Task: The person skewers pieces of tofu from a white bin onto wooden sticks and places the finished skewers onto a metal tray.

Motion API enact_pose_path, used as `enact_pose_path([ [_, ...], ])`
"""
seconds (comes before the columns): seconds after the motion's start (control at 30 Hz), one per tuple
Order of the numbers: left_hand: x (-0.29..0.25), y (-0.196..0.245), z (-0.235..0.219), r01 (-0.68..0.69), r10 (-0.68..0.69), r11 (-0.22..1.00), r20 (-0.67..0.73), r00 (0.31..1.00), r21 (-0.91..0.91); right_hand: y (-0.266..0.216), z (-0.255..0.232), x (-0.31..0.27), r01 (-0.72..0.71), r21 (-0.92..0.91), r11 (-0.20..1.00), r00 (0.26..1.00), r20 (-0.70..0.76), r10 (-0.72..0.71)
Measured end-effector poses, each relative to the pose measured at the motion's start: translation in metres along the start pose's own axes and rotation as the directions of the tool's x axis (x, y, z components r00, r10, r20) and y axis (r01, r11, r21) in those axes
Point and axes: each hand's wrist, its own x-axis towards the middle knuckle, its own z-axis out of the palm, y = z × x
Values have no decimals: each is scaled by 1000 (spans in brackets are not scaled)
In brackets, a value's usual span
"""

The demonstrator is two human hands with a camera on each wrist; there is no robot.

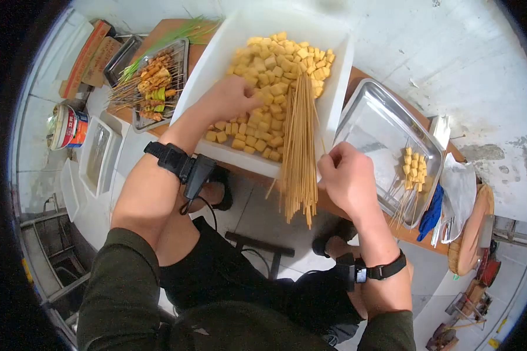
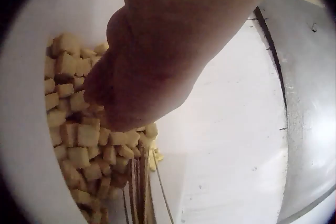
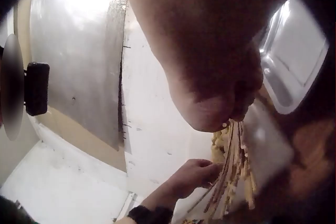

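Observation:
Yellow cubes [image 1: 257, 126] [image 2: 87, 135] fill much of a deep white bin [image 1: 342, 76]. Over them, inside the bin, is my left hand [image 1: 231, 98] [image 2: 142, 71] with fingers bent down at the cubes; whether a cube is between the fingertips is hidden. A thick bundle of thin wooden sticks [image 1: 299, 152] [image 3: 233, 155] lies on the cubes and over the bin's near edge. Just right of the bundle, my right hand [image 1: 350, 178] [image 3: 210, 77] pinches one thin stick [image 1: 320, 131] between thumb and forefinger, the stick slanting up towards the bin.
A metal tray [image 1: 369, 111] on the right holds skewered yellow cubes [image 1: 414, 168]. Beside it lie a blue cloth [image 1: 432, 213] and a clear bag [image 1: 458, 187]. On the left, another tray [image 1: 185, 58] holds browned skewers [image 1: 154, 82], with green stalks [image 1: 187, 34] behind.

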Motion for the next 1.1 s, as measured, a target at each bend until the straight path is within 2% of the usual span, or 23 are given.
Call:
enact_pose_path([
  [0.03, -1, 4, 0, -2, 2, 1000, -5, 1000, 1, 3, -2, -3, 1, 160, 987, 999, -39, 5],
  [0.07, -2, 7, 1, -33, 25, 992, -65, 998, -122, 5, -3, -6, 7, 315, 949, 997, -74, 17],
  [0.1, -2, 10, 1, -70, 40, 968, -127, 991, -242, 6, -3, -9, 12, 314, 949, 997, -76, 12],
  [0.13, 1, 10, 3, -73, 41, 967, -133, 990, -243, 7, -4, -11, 23, 364, 931, 997, -82, 8],
  [0.17, 6, 9, 7, -140, 84, 857, -134, 987, -496, 8, -5, -13, 33, 413, 910, 996, -88, 4],
  [0.2, 7, 12, 9, -193, 126, 678, -146, 981, -709, 11, -3, -14, 37, 411, 911, 996, -90, 0],
  [0.23, 7, 15, 8, -195, 127, 677, -149, 981, -710, 16, 1, -14, 57, 431, 901, 995, -96, -17],
  [0.3, 7, 24, 6, -139, 76, 528, -116, 990, -838, 21, 3, -16, 76, 450, 890, 994, -101, -34],
  [0.33, 7, 27, 6, -140, 76, 527, -118, 990, -838, 22, 3, -17, 94, 449, 889, 993, -107, -51],
  [0.4, 7, 32, 7, -120, 26, 412, -121, 992, -903, 25, 4, -17, 115, 446, 887, 991, -111, -73],
  [0.43, 8, 32, 7, -122, 23, 411, -123, 992, -904, 26, 3, -17, 103, 444, 890, 993, -97, -67],
  [0.5, 12, 33, 7, -129, 83, 236, -112, 990, -963, 26, 1, -18, 93, 438, 894, 995, -82, -63],
  [0.6, 8, 41, 7, -159, 80, 243, -144, 986, -957, 23, -2, -18, 93, 375, 923, 994, -92, -63],
  [0.67, 10, 39, 7, -169, 95, 248, -149, 984, -954, 26, 0, -19, 203, 328, 923, 972, -184, -149],
  [0.77, 14, 36, 6, -189, 115, 259, -164, 980, -947, 31, -1, -20, 258, 308, 916, 956, -221, -195],
  [0.93, 14, 34, 3, -217, 115, 257, -193, 975, -942, 39, -3, -25, 220, 306, 926, 967, -193, -166],
  [1.0, 12, 37, 3, -215, 72, 237, -203, 977, -948, 40, -3, -25, 232, 309, 922, 964, -201, -175],
  [1.1, 16, 34, 1, -180, 83, 190, -167, 982, -965, 39, -3, -26, 206, 303, 931, 969, -194, -152],
])
